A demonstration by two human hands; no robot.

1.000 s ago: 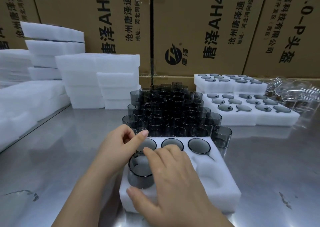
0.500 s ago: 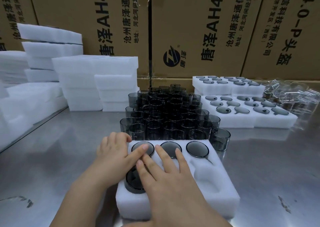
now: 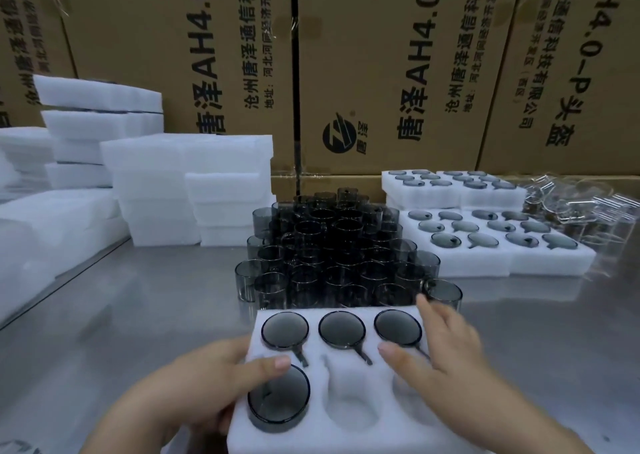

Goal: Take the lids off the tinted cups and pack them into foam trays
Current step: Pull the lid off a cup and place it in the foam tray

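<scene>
Right at the worktop's (image 3: 138, 315) front edge, the left hand (image 3: 207, 377) gripped the foam tray's (image 3: 349, 356) left side, thumb beside a tinted cup (image 3: 278, 398) sunk in the near-left pocket. The right hand (image 3: 446, 349) lay spread on the right side. Then three more cups (image 3: 342, 329) in the far row, loose cups (image 3: 339, 246) bunched behind, filled trays (image 3: 554, 263) back right.

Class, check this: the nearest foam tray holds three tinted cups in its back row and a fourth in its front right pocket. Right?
No. In the head view the foam tray holds three tinted cups in its back row, but the fourth cup sits in the front left pocket, not the right.
</scene>
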